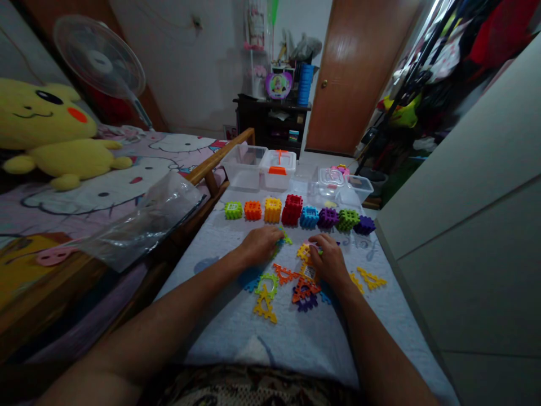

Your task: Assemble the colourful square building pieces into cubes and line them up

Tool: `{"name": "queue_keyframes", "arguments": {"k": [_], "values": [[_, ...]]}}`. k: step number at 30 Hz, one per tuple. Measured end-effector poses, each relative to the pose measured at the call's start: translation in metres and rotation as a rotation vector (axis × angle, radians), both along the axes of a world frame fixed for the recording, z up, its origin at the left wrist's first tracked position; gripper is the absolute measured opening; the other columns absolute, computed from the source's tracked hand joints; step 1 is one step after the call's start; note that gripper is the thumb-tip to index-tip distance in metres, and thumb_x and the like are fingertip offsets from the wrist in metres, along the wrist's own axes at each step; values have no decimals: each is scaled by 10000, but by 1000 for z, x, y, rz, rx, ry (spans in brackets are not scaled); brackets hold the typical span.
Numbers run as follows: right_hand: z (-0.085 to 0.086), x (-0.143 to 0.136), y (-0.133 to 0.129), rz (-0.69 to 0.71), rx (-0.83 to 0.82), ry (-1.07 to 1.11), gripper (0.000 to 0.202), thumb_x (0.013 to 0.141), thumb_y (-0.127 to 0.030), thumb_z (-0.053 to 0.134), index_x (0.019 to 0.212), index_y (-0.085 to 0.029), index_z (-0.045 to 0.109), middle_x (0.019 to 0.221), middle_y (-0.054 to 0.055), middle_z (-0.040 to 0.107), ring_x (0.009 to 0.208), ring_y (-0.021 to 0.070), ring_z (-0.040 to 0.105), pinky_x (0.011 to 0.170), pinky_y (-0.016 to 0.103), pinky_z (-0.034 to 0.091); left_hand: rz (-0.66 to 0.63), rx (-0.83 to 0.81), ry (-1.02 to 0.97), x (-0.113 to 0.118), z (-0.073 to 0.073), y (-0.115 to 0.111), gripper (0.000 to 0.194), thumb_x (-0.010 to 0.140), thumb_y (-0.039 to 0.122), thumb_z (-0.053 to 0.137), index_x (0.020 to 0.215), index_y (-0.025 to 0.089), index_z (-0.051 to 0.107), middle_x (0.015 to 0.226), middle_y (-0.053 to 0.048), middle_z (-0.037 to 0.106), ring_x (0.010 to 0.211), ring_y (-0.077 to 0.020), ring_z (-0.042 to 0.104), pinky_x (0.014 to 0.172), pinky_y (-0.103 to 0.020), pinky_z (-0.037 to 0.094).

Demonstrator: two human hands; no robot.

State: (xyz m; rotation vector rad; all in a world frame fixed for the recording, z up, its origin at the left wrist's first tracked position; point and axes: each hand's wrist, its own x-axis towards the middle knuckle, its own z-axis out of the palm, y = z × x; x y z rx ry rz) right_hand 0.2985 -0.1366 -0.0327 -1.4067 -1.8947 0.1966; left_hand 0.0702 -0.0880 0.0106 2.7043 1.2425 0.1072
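Note:
My left hand (262,245) is closed, fingers curled down, with a green interlocking plastic piece (287,237) sticking out past its fingertips. My right hand (328,258) bends its fingers over the loose pile, against a yellow toothed piece (303,251); what they grip is partly hidden. Nearer me lie an orange triangle piece (284,274), a red-orange triangle (306,288), a purple piece (307,303), a light green piece (267,285) and a yellow triangle (265,304). Another yellow triangle (372,279) lies right of my right wrist.
Beyond my hands stands a row of same-coloured stacks, among them a red stack (292,210) and a dark blue stack (364,225). Behind are a lidded box with orange clips (278,170) and clear tubs (245,169). A wooden bed rail (220,155) borders the left; a white cabinet (473,225) the right.

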Motion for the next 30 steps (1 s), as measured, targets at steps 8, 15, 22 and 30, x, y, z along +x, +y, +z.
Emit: {"name": "queue_keyframes", "arguments": {"k": [8, 15, 22, 30], "values": [[-1, 0, -1, 26, -15, -25, 178, 884, -170, 507, 957, -180, 668, 961, 96, 679, 943, 250, 597, 870, 390, 465, -127, -17, -153, -12, 9, -26, 319, 867, 214, 579, 1186, 214, 591, 1207, -90, 632, 1128, -245, 571, 979, -371, 468], [1, -10, 1, 132, -39, -128, 243, 855, -235, 614, 1085, -199, 680, 1082, 96, 719, 996, 270, 578, 917, 431, 437, 52, -232, -77, -70, 17, -51, 406, 790, 342, 705, 1157, 236, 568, 1208, -78, 607, 1146, -262, 543, 1003, -390, 443], [-3, -27, 2, 163, -80, -280, 393, 769, -261, 723, 1153, -200, 665, 1086, 107, 715, 1000, 290, 567, 895, 432, 426, 16, -334, -78, -85, 6, -63, 546, 708, 318, 784, 1194, 275, 539, 1232, -45, 585, 1155, -250, 518, 1005, -373, 436], [-1, -26, 1, 148, -89, -266, 454, 741, -183, 706, 1191, -153, 653, 1073, 122, 701, 1010, 296, 554, 899, 429, 428, -4, -322, -90, -82, 10, -56, 529, 725, 310, 742, 1215, 210, 568, 1174, -79, 583, 1119, -245, 538, 1005, -360, 445]]}}
